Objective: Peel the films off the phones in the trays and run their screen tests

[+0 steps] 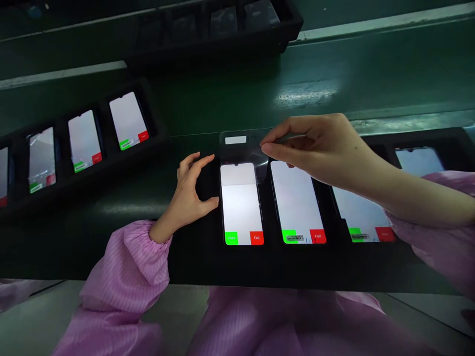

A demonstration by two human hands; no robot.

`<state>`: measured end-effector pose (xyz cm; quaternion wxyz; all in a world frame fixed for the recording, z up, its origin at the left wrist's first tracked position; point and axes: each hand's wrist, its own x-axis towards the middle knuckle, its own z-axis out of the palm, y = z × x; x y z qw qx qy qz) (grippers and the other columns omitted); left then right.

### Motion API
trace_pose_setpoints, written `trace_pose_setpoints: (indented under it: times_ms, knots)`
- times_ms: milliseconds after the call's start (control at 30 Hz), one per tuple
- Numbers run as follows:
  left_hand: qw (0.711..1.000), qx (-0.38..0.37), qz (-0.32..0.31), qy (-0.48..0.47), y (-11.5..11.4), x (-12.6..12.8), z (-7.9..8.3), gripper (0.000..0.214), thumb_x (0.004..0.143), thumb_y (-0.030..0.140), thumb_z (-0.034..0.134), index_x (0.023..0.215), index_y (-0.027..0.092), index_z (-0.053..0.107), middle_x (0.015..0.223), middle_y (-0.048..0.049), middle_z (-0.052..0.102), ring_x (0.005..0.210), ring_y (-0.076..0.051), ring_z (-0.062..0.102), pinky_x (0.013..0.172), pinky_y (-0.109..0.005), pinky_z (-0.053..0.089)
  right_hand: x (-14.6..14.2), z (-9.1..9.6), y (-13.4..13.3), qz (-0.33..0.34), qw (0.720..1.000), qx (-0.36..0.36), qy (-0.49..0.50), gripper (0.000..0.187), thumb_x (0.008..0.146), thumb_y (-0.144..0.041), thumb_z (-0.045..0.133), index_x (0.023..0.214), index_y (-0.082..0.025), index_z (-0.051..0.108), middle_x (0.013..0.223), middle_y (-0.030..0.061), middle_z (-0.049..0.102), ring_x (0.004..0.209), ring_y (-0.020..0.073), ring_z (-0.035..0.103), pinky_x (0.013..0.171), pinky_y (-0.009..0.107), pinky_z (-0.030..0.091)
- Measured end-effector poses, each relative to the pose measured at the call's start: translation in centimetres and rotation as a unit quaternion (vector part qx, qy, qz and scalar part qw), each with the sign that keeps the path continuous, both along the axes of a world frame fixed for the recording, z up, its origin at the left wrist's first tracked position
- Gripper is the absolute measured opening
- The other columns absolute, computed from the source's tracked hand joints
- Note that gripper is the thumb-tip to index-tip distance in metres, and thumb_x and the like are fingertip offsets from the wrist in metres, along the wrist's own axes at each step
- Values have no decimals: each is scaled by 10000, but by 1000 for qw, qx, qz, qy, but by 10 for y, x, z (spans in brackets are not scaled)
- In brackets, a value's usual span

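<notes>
**Right hand (313, 148) pinches clear film (243, 148) over a phone (241, 207) showing Pass and Fail**

From the head camera, the phone sits upright in its slot in a black tray (196, 262), directly below the person's sleeves. Its white screen carries a green box reading "Pass" (231, 238) at the bottom left and a red box reading "Fail" (257, 238) at the bottom right. No brand name can be read anywhere.

The right hand is nearly closed, with the thumb and forefinger gripping the right edge of the film. The film lies across the top of the screen and reaches past the phone's upper end, where it carries a white tab (235, 140) with no legible writing. The left hand (187, 190) is open in a loose curve and holds nothing. Its thumb lies just beside the phone's left edge, though any contact is hard to tell.

To the right, a second phone (297, 202) has the same green and red boxes, with "Fail" legible and a barcode sticker (295, 238) too small to read. A third phone (361, 215) and a fourth (419, 160) lie partly beneath the right forearm. Another tray of phones (79, 148) sits on the green conveyor belt (297, 89) to the left, and a further tray (211, 29) lies beyond. Both arms wear pink striped sleeves (126, 267).
</notes>
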<state>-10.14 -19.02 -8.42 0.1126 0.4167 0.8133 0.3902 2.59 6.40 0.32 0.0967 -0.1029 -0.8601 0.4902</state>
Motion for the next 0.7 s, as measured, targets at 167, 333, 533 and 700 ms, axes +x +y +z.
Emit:
trace_pose_setpoints:
  times_ms: [167, 333, 533, 700]
  knots:
    - [1000, 5, -8, -3, -1, -2, -2, 865, 707, 240, 813, 1509, 341, 504, 1605, -108, 364, 1555, -373, 332, 1272, -647, 340, 4, -2, -2, 16, 1000, -12, -12, 167, 936, -423, 748, 919, -257, 759, 686, -12, 645, 507, 123, 519, 435, 295, 348]
    - [997, 69, 5, -37, 0, -8, -3, 753, 751, 355, 848, 1451, 318, 573, 1560, -106, 476, 1503, -350, 428, 1227, -570, 424, 9, -9, -5, 25, 998, -35, -36, 222, 928, -483, 742, 926, -262, 725, 703, -9, 640, 519, 129, 518, 438, 294, 355]
    - [985, 164, -11, 55, -19, 16, 28, 126, 927, 238, 706, 1047, 275, 716, 1062, -30, 695, 1057, -217, 667, 1013, -434, 550, 17, -18, -17, 31, 998, -40, -32, 192, 968, -411, 667, 935, -222, 659, 924, 18, 721, 580, 108, 546, 535, 290, 426]
    - [991, 62, -15, 116, -55, 68, 40, 174, 982, 169, 607, 1101, 263, 690, 1084, -47, 699, 1014, -194, 693, 955, -389, 602, 47, -13, -25, 177, 977, 65, -96, 217, 1019, -231, 591, 1227, -218, 651, 873, -9, 756, 634, 140, 651, 579, 273, 429]
